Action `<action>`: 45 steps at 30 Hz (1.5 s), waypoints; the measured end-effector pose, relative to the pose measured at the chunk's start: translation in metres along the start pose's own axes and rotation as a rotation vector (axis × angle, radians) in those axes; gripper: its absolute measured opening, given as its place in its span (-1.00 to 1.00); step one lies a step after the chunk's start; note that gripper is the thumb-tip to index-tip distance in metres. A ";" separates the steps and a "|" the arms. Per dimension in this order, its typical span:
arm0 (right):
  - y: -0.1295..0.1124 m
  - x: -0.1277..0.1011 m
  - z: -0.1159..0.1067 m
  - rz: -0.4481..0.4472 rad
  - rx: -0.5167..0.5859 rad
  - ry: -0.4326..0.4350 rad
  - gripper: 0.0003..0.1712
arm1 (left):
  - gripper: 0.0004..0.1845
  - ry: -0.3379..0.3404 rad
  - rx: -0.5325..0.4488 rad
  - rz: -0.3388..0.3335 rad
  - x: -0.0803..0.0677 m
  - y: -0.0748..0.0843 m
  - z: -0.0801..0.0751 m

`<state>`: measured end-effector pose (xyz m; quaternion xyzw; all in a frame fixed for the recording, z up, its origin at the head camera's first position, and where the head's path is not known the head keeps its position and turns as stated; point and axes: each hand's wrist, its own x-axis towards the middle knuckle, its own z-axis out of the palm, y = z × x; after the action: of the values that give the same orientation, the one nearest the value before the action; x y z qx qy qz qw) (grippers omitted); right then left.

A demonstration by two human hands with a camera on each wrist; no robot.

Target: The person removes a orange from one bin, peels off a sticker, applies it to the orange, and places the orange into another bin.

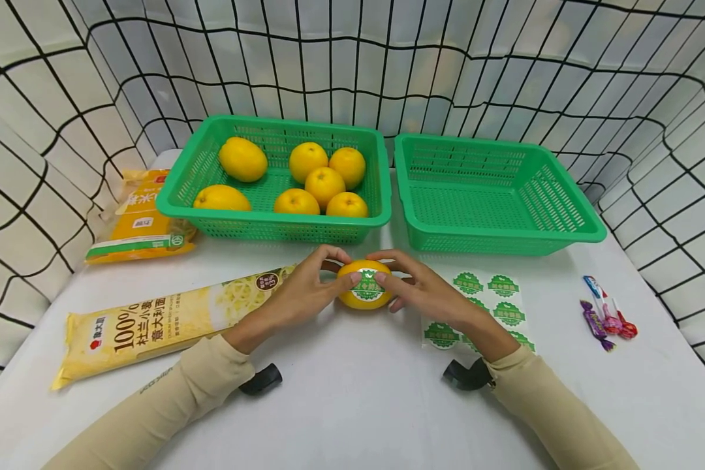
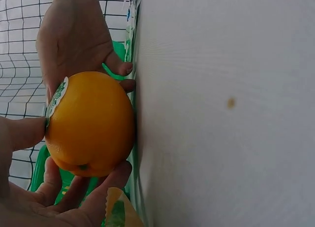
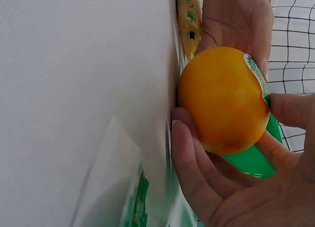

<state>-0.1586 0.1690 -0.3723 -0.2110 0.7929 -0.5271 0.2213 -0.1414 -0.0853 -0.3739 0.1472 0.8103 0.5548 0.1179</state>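
Observation:
Between both hands is an orange, low over the white table, with a round green-and-white sticker on its upper face. My left hand holds it from the left, thumb at the sticker's left edge and fingers curled behind and below. From the other side my right hand grips it the same way, thumb on the sticker's right part. In the left wrist view the sticker lies along the curve of the peel. The right wrist view shows the orange's bare side, fingertips underneath.
A green basket with several yellow-orange fruits stands behind; another green basket is right of it. A sticker sheet lies under the right forearm. Left are a pasta pack and a yellow bag; wrapped candies lie far right.

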 end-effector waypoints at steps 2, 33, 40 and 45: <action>0.000 0.000 0.000 -0.003 -0.002 -0.003 -0.50 | -0.58 0.007 0.000 -0.010 0.000 0.000 0.001; 0.007 0.003 0.001 -0.028 0.004 -0.009 -0.49 | -0.49 -0.149 -0.033 0.004 0.001 -0.005 -0.017; 0.003 0.005 0.009 0.021 -0.016 0.067 -0.49 | -0.49 -0.147 -0.026 0.027 0.002 -0.004 -0.017; 0.002 0.006 0.011 0.029 -0.028 0.066 -0.52 | -0.53 -0.145 -0.026 0.028 0.002 -0.005 -0.019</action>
<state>-0.1576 0.1579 -0.3786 -0.1852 0.8101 -0.5193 0.1997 -0.1501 -0.1024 -0.3720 0.1967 0.7903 0.5547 0.1706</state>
